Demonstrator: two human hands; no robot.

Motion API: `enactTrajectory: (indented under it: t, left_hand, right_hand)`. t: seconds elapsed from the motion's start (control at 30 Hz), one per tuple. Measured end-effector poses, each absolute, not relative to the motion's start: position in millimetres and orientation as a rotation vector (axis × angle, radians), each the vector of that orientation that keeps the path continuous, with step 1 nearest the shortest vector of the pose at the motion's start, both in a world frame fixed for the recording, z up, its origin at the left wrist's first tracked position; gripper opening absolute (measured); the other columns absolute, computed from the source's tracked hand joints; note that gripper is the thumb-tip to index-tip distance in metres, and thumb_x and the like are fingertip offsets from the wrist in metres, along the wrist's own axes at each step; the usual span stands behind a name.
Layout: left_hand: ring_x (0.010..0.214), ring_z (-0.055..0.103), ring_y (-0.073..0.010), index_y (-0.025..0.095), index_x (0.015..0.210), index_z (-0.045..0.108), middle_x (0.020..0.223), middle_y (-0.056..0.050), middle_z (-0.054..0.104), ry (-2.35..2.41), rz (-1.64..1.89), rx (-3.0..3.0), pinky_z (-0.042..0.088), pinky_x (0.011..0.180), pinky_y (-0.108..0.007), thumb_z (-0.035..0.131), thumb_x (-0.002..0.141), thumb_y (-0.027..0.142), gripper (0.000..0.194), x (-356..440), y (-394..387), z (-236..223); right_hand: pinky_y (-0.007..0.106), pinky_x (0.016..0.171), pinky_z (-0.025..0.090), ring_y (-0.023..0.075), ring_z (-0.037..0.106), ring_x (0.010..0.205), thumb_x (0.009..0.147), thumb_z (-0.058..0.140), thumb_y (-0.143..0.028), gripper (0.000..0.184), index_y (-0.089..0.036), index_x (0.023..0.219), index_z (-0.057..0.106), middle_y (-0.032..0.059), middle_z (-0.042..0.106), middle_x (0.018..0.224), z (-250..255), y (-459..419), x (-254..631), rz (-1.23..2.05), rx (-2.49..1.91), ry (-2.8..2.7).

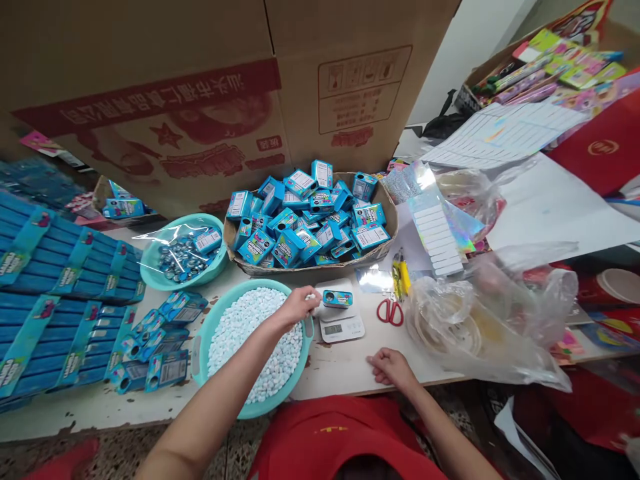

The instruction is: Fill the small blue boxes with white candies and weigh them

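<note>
My left hand (299, 305) is pinched on small white candies (311, 298), just left of a small blue tin or box (337, 299). That box lies with its dark opening facing up on a white digital scale (342, 329). Below my left forearm stands a turquoise basin (197, 357), filled with many of the same white pieces. My right hand (393, 369) rests on the table near its front edge, fingers loosely curled with nothing seen in them. Red-handled scissors (390, 312) lie beyond it.
A cut-down carton (310, 270) full of blue boxes stands behind the scale. To its left is a smaller turquoise bowl (150, 267) of shiny round pieces. Blue display packs (60, 347) are stacked far left. Plastic bags (500, 313) cover the right side; a large carton (200, 80) rises behind.
</note>
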State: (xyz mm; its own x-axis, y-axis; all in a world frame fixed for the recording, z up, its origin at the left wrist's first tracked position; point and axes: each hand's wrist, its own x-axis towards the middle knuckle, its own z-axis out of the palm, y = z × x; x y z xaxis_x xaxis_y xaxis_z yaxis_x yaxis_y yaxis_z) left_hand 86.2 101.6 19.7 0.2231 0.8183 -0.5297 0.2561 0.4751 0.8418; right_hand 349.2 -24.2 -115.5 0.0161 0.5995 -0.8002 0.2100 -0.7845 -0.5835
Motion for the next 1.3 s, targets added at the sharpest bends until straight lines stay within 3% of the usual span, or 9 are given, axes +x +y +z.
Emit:
enactTrajectory:
  t: [0.17,0.23,0.4,0.67,0.9,1.03,1.13,1.3]
  left_hand:
    - [0.082,0.055,-0.0168,0.018,0.083,0.063,0.092,-0.004,0.056,1.586,0.095,1.816,0.040,0.071,-0.026,0.051,0.076,0.012,0.015,119,121,19]
    - [0.084,0.056,-0.0176,0.018,0.088,0.063,0.095,-0.005,0.055,1.589,-0.017,1.920,0.040,0.073,-0.027,0.050,0.076,0.009,0.021,121,122,19]
    - [0.082,0.056,-0.0175,0.020,0.095,0.061,0.094,-0.004,0.055,1.556,-0.049,2.011,0.039,0.071,-0.026,0.048,0.072,0.004,0.031,119,119,16]
    - [0.080,0.056,-0.0176,0.020,0.090,0.063,0.087,-0.003,0.060,1.612,0.116,1.889,0.040,0.070,-0.026,0.051,0.078,0.011,0.019,117,117,13]
    - [0.083,0.057,-0.0182,0.020,0.094,0.063,0.093,-0.004,0.061,1.622,0.186,1.870,0.040,0.070,-0.026,0.058,0.071,0.008,0.026,123,120,7]
    - [0.070,0.058,-0.0164,0.018,0.079,0.063,0.074,-0.001,0.061,1.589,0.338,1.644,0.041,0.065,-0.026,0.058,0.069,0.009,0.014,122,122,5]
    - [0.055,0.055,-0.0137,0.016,0.078,0.061,0.057,0.002,0.056,1.492,0.586,1.181,0.043,0.058,-0.026,0.058,0.069,0.015,0.010,110,114,5]
    - [0.052,0.056,-0.0136,0.014,0.082,0.060,0.055,0.001,0.059,1.443,0.790,0.889,0.044,0.053,-0.025,0.069,0.059,0.033,0.031,56,75,8]
  right_hand:
    - [0.014,0.033,0.033,0.0096,0.054,0.037,0.069,0.070,-0.041,0.034,-0.018,0.063,0.046,-0.0016,0.059,0.048,-120,-25,351,1.897,-1.982,-0.811]
    - [0.014,0.034,0.034,0.0094,0.054,0.037,0.069,0.069,-0.042,0.034,-0.018,0.063,0.046,-0.0020,0.059,0.048,-122,-25,351,1.918,-1.969,-0.799]
    - [0.015,0.036,0.037,0.0098,0.056,0.040,0.070,0.068,-0.045,0.034,-0.018,0.066,0.048,-0.0018,0.060,0.051,-125,-27,354,1.952,-1.936,-0.782]
    - [0.016,0.037,0.040,0.0105,0.058,0.042,0.069,0.068,-0.048,0.036,-0.018,0.067,0.048,-0.0014,0.061,0.053,-125,-27,359,1.977,-1.928,-0.790]
    - [0.016,0.037,0.040,0.0101,0.058,0.042,0.072,0.067,-0.046,0.034,-0.018,0.065,0.049,-0.0006,0.061,0.053,-120,-26,359,1.926,-1.969,-0.834]
    - [0.015,0.036,0.040,0.0097,0.057,0.041,0.072,0.067,-0.044,0.033,-0.017,0.065,0.050,-0.0008,0.061,0.052,-119,-25,359,1.898,-1.990,-0.830]
    - [0.015,0.035,0.039,0.0094,0.057,0.040,0.073,0.068,-0.042,0.032,-0.017,0.064,0.050,-0.0010,0.060,0.050,-117,-25,358,1.884,-2.000,-0.814]
    - [0.014,0.033,0.038,0.0093,0.056,0.038,0.073,0.069,-0.037,0.030,-0.017,0.063,0.050,-0.0006,0.060,0.049,-113,-23,356,1.866,-2.009,-0.788]
